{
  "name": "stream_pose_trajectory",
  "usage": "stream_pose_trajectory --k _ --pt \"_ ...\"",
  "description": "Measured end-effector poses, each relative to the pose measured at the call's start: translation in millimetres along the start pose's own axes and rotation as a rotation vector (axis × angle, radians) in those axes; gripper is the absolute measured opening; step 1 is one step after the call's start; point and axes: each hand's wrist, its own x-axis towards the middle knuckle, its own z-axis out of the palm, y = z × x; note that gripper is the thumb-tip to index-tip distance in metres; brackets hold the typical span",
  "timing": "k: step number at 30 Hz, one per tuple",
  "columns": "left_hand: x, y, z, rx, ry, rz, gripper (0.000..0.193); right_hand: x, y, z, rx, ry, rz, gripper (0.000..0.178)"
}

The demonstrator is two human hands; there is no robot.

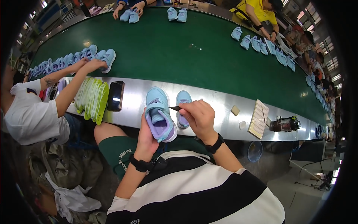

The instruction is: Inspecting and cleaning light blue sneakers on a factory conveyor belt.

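A light blue sneaker (158, 98) with a lilac lining and white sole is held tilted, toe away from me, over the metal edge of the table. My left hand (146, 136) is closed round its left side and heel. In my right hand (199, 115) a thin dark pointed tool (174, 108) is pinched; its tip meets the strap area on the shoe's right side. The tool's exact kind cannot be made out. A second matching sneaker (183, 98) stands on the metal just behind my right fingers, partly covered by them.
Left of the shoes lie a phone (115, 96) and a stack of yellow-green shoe-shaped pieces (91, 98). To the right are a small beige block (235, 110), a notepad (258, 120) and a bottle (284, 124). Co-workers handle more blue sneakers along the green belt (156, 48).
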Motion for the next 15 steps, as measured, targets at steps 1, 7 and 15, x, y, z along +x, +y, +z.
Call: stream_pose_trajectory --k 1,7,15 --pt "0 -1 1 0.003 0.004 -0.002 0.044 0 1 -3 0.011 -0.025 0.018 0.022" --pt "4 -2 -4 0.003 -0.025 -0.022 0.045 7 -3 -1 0.001 -0.083 -0.04 0.019" --pt "22 -3 -12 0.031 -0.025 0.014 0.045 -32 46 -13 0.014 0.031 0.556 0.021"
